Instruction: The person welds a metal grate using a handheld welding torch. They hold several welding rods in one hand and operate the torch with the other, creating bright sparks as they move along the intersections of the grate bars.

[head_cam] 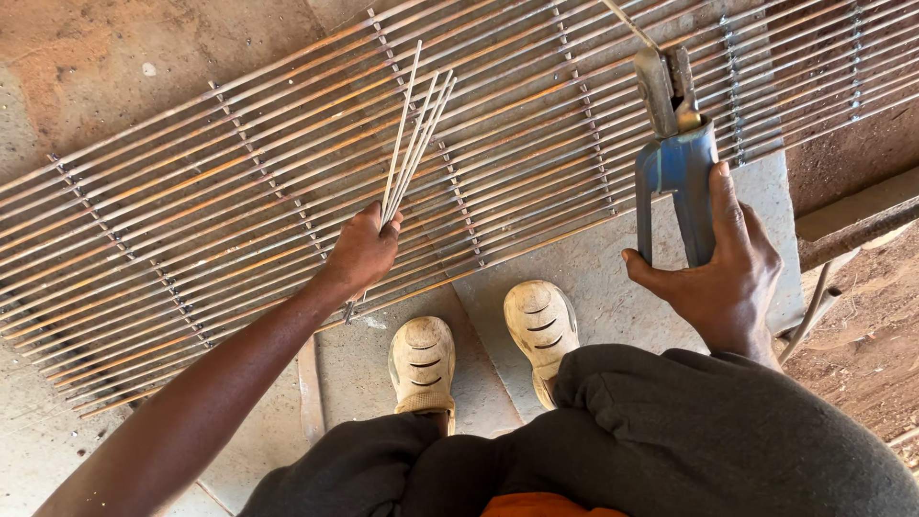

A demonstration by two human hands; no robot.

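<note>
Dark grey trousers [613, 450] fill the bottom of the view, bent at the knees, with a strip of orange cloth [541, 505] showing at the very lower edge between them. Just beyond the knees stand two worn cream shoes [479, 349] on a concrete floor [593, 287], toes pointing toward the bottom of the view. Lying flat on the floor ahead of the shoes is a long steel bar grating [239, 191], its many thin parallel rods rusty orange in places and tied together by several cross strips with small weld spots; it runs from the lower left to the upper right of the view. The left hand [362, 254] is closed in a fist around the lower ends of a small bundle of welding rods [412, 134], which fan out upward over the grating, the hand itself resting at the grating's near edge. The right hand [726, 268] is wrapped around the blue handle of an electrode holder [678, 163], thumb along one side and fingers on the other; its metal jaws reach over the near edge of the grating and grip a thin rod that runs up and left, out of view. Bare reddish dirt [862, 316] lies to the right of the concrete.
</note>
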